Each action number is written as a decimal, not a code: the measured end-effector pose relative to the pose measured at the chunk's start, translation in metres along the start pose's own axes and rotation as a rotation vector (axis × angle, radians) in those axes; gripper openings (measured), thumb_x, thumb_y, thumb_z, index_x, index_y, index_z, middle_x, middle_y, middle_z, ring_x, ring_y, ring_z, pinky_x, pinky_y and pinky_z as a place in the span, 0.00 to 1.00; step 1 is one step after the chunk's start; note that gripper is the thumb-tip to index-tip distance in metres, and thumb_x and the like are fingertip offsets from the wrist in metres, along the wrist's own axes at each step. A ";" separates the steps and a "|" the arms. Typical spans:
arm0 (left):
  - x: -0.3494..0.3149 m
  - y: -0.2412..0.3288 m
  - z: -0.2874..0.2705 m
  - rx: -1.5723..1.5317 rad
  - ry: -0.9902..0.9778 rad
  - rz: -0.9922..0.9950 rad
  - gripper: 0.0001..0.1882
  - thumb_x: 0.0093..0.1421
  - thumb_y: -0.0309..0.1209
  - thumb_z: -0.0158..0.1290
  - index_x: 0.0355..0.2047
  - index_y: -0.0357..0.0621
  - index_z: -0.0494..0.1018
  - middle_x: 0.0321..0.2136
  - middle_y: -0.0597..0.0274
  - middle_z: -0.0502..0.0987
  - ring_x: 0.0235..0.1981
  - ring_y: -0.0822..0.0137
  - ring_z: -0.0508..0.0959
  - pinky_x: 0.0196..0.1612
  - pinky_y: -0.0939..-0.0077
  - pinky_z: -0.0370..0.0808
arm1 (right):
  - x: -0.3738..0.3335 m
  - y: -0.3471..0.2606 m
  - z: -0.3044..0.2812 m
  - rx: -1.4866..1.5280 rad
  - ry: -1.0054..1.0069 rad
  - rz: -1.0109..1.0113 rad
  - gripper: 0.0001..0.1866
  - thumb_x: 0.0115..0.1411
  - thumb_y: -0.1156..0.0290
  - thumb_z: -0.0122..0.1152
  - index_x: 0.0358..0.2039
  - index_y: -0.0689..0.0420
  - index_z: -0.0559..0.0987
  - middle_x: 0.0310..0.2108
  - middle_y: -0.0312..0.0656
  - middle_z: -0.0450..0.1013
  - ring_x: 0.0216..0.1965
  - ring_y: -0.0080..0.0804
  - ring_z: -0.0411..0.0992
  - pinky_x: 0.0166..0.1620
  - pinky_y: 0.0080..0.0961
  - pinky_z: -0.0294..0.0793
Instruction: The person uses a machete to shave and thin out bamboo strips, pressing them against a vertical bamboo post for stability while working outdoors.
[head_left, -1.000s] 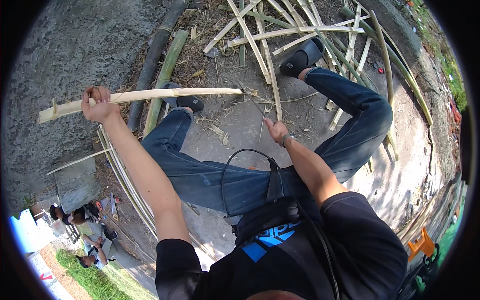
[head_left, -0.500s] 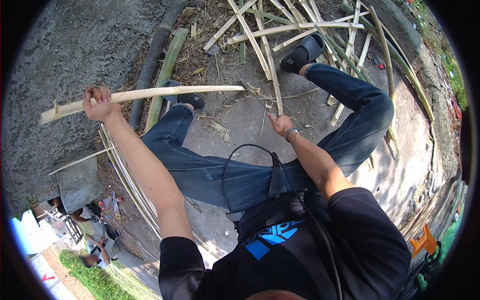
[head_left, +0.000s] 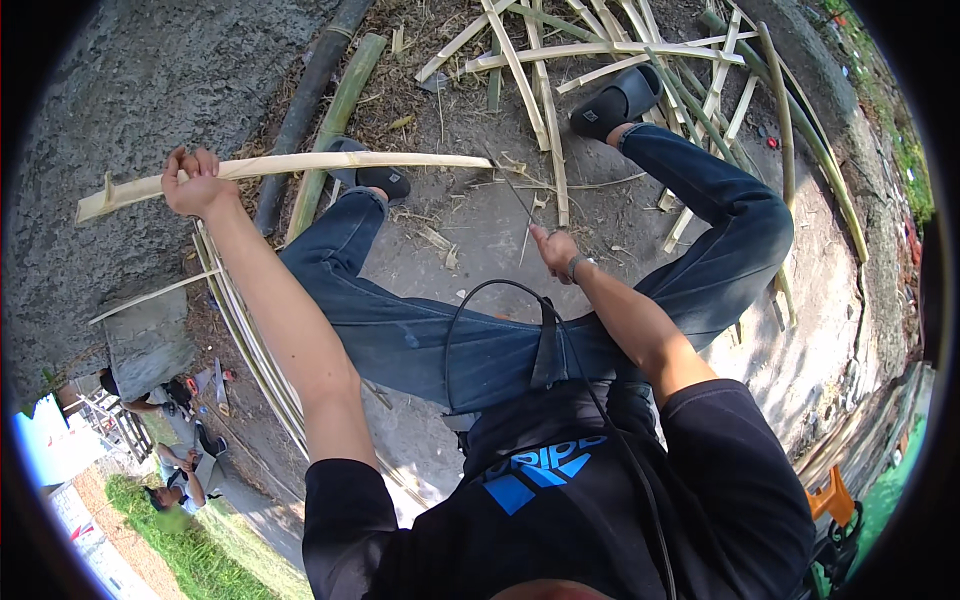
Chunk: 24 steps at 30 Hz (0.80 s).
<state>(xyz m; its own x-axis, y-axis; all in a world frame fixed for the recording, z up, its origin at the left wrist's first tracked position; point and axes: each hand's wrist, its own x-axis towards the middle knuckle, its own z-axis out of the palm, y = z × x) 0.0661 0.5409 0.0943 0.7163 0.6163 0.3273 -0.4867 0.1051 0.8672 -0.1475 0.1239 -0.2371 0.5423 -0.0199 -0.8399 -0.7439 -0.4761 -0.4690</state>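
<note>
My left hand [head_left: 197, 182] is closed around a long pale split bamboo strip [head_left: 330, 162], near its left end, where a node sticks up. The strip stretches to the right, across my left foot, and narrows toward its far end. In my right hand [head_left: 556, 252] is the handle of a thin-bladed knife [head_left: 517, 198]. Its dark blade slants up and left, and its tip lies by the strip's right end; whether they touch I cannot tell. Shavings [head_left: 440, 246] lie on the ground between my feet.
A pile of split bamboo strips [head_left: 600, 48] lies beyond my right foot. Green and dark bamboo poles [head_left: 335, 110] rest by my left foot. More long strips [head_left: 245, 325] lie beside my left leg. A black cable [head_left: 620, 440] loops over my lap. Another person [head_left: 180, 480] sits at lower left.
My view has shifted slightly. The strip's right end and the knife tip have stayed close together, and both hands keep their holds.
</note>
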 end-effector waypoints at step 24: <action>-0.026 0.021 0.026 0.028 0.237 0.132 0.11 0.62 0.33 0.49 0.26 0.40 0.66 0.15 0.68 0.57 0.13 0.71 0.57 0.19 0.72 0.52 | 0.008 -0.037 -0.008 0.400 0.304 -0.241 0.38 0.68 0.35 0.51 0.23 0.64 0.76 0.17 0.45 0.72 0.18 0.36 0.73 0.23 0.37 0.71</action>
<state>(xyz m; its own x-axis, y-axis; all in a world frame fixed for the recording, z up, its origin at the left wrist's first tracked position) 0.0507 0.5068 0.1141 0.5089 0.7889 0.3445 -0.5522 -0.0078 0.8337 -0.1123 0.1342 -0.2238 0.7600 -0.2326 -0.6069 -0.6426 -0.1292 -0.7552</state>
